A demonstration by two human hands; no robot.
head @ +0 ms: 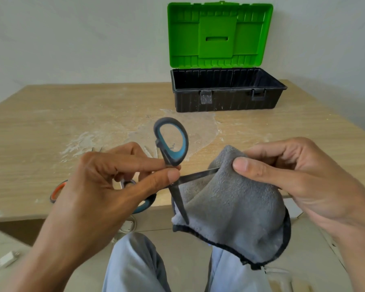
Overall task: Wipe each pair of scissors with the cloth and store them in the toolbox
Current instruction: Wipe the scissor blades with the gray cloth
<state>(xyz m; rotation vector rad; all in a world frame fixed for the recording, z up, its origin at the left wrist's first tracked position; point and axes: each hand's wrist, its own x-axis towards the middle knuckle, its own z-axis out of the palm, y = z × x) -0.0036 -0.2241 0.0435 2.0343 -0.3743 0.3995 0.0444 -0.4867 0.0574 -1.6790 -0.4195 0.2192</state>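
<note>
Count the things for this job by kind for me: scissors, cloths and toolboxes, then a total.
Scissors: 2, a blue-handled pair in the left hand, an orange-handled pair half hidden on the table
Cloths: 1, the grey cloth
Toolboxes: 1, the open toolbox
Total: 4

A light wood-grain desk (51, 123) stands against a pale wall. Whitish, dried-looking smears (177, 127) spread over its middle, from the left-centre across to just in front of the toolbox (226, 100). The toolbox stands on the far right part of the desk, close to the wall: a black ribbed base with two latches on its front, and a green lid (219, 34) raised upright behind it. At the near left edge lie orange-handled scissors (58, 189), of which only a curve of the handle shows. A few thin points (97, 149) lie farther back, too hidden to tell.
</note>
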